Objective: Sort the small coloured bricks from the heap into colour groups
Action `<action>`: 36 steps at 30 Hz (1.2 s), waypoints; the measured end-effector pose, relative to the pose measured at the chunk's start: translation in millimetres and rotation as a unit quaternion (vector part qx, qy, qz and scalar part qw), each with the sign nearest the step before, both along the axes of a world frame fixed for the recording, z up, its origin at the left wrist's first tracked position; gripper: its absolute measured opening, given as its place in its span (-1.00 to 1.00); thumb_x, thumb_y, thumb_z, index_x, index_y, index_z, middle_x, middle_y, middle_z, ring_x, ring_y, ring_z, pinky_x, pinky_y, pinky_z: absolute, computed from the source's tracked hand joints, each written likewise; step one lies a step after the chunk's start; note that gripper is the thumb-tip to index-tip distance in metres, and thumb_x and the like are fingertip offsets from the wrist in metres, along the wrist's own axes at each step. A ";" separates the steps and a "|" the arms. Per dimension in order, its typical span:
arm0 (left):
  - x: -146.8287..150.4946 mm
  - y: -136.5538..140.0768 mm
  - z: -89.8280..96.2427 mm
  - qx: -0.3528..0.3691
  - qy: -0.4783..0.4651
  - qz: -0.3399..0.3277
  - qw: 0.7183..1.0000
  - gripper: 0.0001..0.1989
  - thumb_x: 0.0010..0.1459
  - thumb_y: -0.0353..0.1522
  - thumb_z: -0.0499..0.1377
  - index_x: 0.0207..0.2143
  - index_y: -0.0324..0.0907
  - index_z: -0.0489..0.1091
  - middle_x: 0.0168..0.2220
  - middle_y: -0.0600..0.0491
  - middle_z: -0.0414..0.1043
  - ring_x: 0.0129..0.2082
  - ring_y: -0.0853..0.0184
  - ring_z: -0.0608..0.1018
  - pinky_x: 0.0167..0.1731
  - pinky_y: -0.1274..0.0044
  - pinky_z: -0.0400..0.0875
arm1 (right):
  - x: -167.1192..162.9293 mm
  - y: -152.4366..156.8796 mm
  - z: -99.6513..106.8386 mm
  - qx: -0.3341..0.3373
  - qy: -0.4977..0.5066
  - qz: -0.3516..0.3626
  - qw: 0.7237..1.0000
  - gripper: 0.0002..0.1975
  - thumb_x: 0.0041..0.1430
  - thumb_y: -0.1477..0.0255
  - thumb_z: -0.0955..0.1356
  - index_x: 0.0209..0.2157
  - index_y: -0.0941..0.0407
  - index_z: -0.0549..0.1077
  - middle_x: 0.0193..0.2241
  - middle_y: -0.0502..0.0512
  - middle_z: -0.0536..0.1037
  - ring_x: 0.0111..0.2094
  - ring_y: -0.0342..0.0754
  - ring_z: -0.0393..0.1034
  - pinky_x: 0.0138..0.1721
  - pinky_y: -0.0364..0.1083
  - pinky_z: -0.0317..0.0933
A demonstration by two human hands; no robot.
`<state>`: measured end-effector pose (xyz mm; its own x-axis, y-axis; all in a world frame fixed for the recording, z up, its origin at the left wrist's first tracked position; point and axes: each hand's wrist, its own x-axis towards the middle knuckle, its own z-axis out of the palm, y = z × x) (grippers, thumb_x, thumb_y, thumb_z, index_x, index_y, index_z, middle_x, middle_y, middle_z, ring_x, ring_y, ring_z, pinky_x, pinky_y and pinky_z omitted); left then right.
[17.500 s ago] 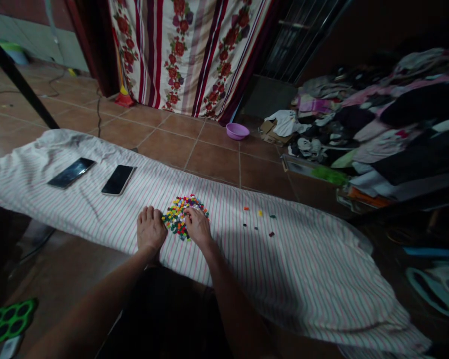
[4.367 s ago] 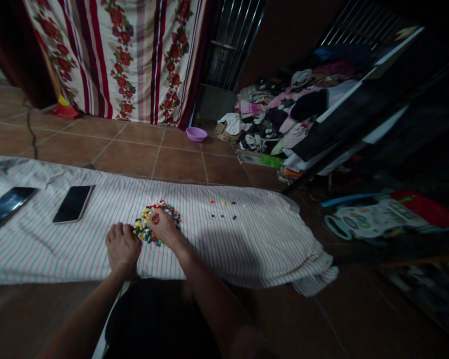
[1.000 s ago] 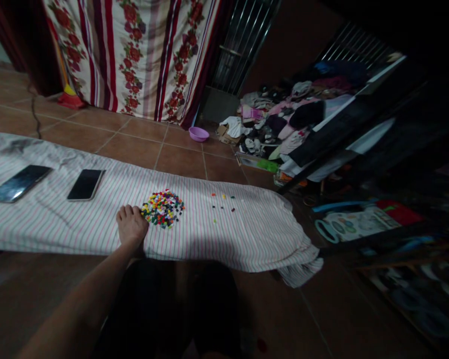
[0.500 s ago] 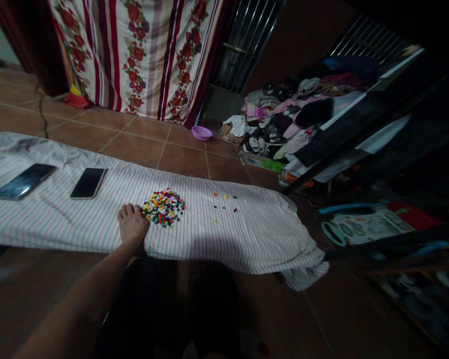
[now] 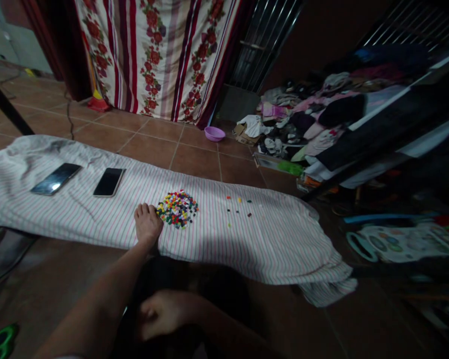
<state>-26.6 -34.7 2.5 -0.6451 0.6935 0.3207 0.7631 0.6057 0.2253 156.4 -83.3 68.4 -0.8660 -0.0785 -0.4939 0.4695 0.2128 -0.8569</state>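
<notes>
The right hand (image 5: pixel 166 313) had come into view on the near side of the cloth-covered bench (image 5: pixel 213 249) — fingers curled, whether around anything I couldn't tell. Left to right along it lay two phones (image 5: pixel 109 182), the left hand (image 5: pixel 148 223) with fingers flat and released, the coloured pieces (image 5: pixel 177 209) heaped just beside it — then a few loose pieces (image 5: pixel 249 215).

Right hand (image 5: pixel 168 311): had left the pile (image 5: pixel 177 208), gone out of view, then reappeared nearer the body than the left fingers (image 5: pixel 144 209).
Yellow-green piece (image 5: pixel 229 225): had appeared rightward of the left fingers, past the pile.
Green holed object (image 5: pixel 11 329): had returned to view, left of the right fingers (image 5: pixel 148 319).
</notes>
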 end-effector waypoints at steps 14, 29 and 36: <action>0.2 1.0 -2.3 0.004 -0.013 0.005 1.000 -0.69 0.16 -0.41 -0.04 -0.12 -0.30 0.39 0.00 -0.28 0.36 0.15 -0.04 0.30 0.09 0.17 0.18 | -18.5 140.0 -35.4 0.427 0.085 -0.310 0.845 -0.76 0.24 0.49 0.26 -0.17 0.10 0.54 -0.25 0.09 0.51 -0.22 -0.08 0.39 -0.14 -0.14 0.22; 0.3 0.2 -3.3 0.000 -0.008 0.007 1.000 -0.69 0.17 -0.39 -0.06 -0.14 -0.30 0.38 0.01 -0.27 0.36 0.16 -0.03 0.30 0.13 0.19 0.18 | -56.7 163.4 -20.7 0.501 -0.022 -0.173 0.848 -0.71 0.30 0.47 0.21 -0.08 0.08 0.52 -0.04 0.19 0.49 -0.05 -0.01 0.41 -0.08 -0.09 0.24; -0.7 -1.1 -4.6 -0.002 0.014 0.001 1.000 -0.71 0.17 -0.38 -0.07 -0.16 -0.28 0.36 -0.05 -0.24 0.36 0.12 -0.01 0.32 0.10 0.21 0.21 | -70.6 169.2 -10.5 0.468 -0.066 -0.171 0.864 -0.71 0.22 0.55 0.23 -0.11 0.13 0.50 -0.06 0.21 0.56 -0.02 0.01 0.42 -0.10 -0.10 0.22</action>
